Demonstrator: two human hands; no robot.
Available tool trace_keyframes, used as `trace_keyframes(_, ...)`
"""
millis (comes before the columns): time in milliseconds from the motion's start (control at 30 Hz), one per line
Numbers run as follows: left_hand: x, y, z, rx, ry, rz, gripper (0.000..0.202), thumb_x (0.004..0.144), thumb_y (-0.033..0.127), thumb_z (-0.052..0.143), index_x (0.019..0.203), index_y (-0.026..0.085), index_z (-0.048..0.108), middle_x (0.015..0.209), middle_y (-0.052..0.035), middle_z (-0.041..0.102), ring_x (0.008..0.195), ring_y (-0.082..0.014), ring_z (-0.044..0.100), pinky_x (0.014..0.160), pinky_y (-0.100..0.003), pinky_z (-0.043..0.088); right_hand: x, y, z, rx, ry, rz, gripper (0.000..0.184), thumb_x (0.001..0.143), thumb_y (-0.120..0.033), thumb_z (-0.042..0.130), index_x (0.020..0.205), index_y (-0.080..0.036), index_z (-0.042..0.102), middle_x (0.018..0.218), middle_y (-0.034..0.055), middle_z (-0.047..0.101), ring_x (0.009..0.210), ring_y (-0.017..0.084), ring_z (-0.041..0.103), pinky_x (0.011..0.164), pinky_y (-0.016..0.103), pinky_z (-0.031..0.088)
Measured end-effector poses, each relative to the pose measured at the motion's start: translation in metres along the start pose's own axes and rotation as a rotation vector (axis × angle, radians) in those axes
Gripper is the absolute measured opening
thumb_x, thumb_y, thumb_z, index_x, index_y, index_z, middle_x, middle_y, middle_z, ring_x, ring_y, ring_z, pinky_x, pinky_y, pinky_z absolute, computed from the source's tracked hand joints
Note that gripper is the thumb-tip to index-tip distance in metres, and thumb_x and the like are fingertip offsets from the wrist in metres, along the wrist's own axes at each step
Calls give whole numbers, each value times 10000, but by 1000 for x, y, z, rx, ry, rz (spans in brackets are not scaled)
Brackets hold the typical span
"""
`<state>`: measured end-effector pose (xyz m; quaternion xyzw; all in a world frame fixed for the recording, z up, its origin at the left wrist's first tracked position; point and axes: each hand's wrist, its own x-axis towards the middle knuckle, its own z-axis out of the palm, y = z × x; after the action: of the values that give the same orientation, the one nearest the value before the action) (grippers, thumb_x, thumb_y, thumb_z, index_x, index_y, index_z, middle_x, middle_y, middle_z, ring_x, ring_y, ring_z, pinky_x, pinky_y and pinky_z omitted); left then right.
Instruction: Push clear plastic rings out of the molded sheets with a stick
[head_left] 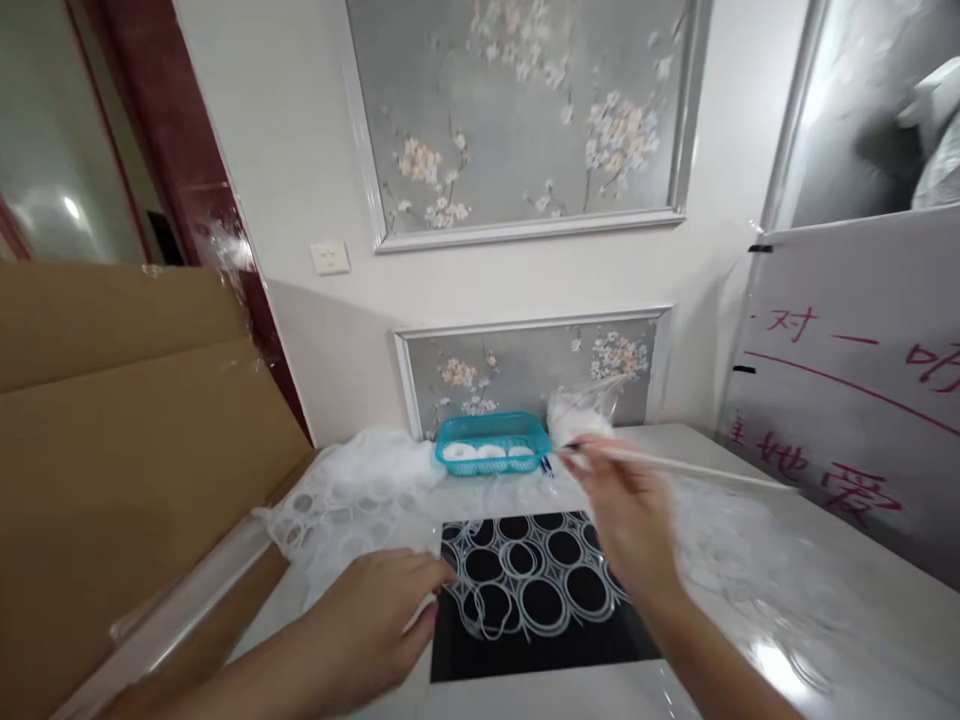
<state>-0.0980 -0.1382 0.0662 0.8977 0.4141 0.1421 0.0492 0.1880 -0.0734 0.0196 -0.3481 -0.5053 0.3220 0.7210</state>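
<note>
A black rectangular sheet (491, 655) lies on the white table, covered by a lacy white pattern of linked rings (541, 603). My left hand (379, 620) rests at the sheet's left edge, index finger on the edge and thumb held apart below it. Loose strands loop near those fingertips. Above the sheet's upper right, my right hand (626, 505) is raised and blurred, its fingers closed around a thin pale stick (716, 472). The stick slants out to the right. A dark tip shows near the fingertips, but whether it belongs to the stick I cannot tell.
Behind the sheet stands a blue plastic basket (491, 468) holding several white rolls, beside a clear bag of white material (581, 412). White ring netting (352, 495) heaps at left. Cardboard (112, 470) borders the left; a board with red writing (847, 390) borders the right.
</note>
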Motion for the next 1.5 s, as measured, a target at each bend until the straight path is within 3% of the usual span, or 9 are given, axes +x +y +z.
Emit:
trace_keyframes(200,62,-41,118,-85,10,-240,152,826,212,558,937,237,659,918,-64,699,830,-257,687,698,-368,539,-36,102,16,-201,-229,340,416,704,-661,676,771,-254,733,820,139,749,815,360,689,788,491,553)
trace_keyframes(367,61,-53,162,-97,56,-162,144,870,194,528,959,254,625,977,-52,650,882,-237,661,735,-366,543,-50,126,0,-243,-214,430,475,735,-689,614,841,-240,726,842,133,737,829,347,681,805,494,545)
trace_keyframes(567,56,-48,169,-45,23,14,157,938,147,471,918,201,617,1027,-54,637,942,-211,606,844,-368,519,-40,116,-19,-298,-510,550,453,744,-606,658,855,-175,741,817,102,718,771,270,652,672,406,538)
trace_keyframes(700,58,-43,170,-67,4,26,160,942,142,467,876,170,611,927,-67,644,860,-214,600,822,-381,516,-41,109,-21,-446,-693,454,272,794,-434,667,844,-182,755,923,85,751,894,269,670,819,396,508)
trace_keyframes(833,66,-40,173,-132,40,-30,184,975,203,458,1087,177,602,1023,-72,632,929,-210,615,845,-364,525,-41,105,-21,-484,-773,411,207,820,-358,647,885,-200,762,913,54,761,883,250,677,817,366,495)
trace_keyframes(933,76,-40,177,-157,33,-51,283,962,166,449,1204,207,590,1112,-83,593,981,-214,612,877,-369,514,-38,107,-22,-471,-785,428,205,816,-355,650,857,-186,760,848,43,749,826,228,668,782,344,491)
trace_keyframes(1100,87,-48,182,-207,-32,-18,222,950,199,456,1044,201,658,1088,-82,548,887,-202,606,833,-361,505,-32,111,-25,-352,-786,541,210,780,-374,697,830,-181,764,822,35,742,803,205,655,809,342,484)
trace_keyframes(1367,88,-52,179,-480,-1,-68,156,913,277,469,829,187,565,1067,-83,551,883,-207,561,922,-418,446,-23,121,-37,-46,-538,816,399,591,-498,833,818,-177,767,828,41,744,752,160,654,843,350,526)
trace_keyframes(1500,85,-56,170,-729,82,-179,260,914,420,463,775,205,499,954,-50,583,850,-177,564,845,-343,481,-21,123,-42,-16,-479,870,416,556,-494,855,814,-181,763,888,57,750,777,155,674,888,355,534)
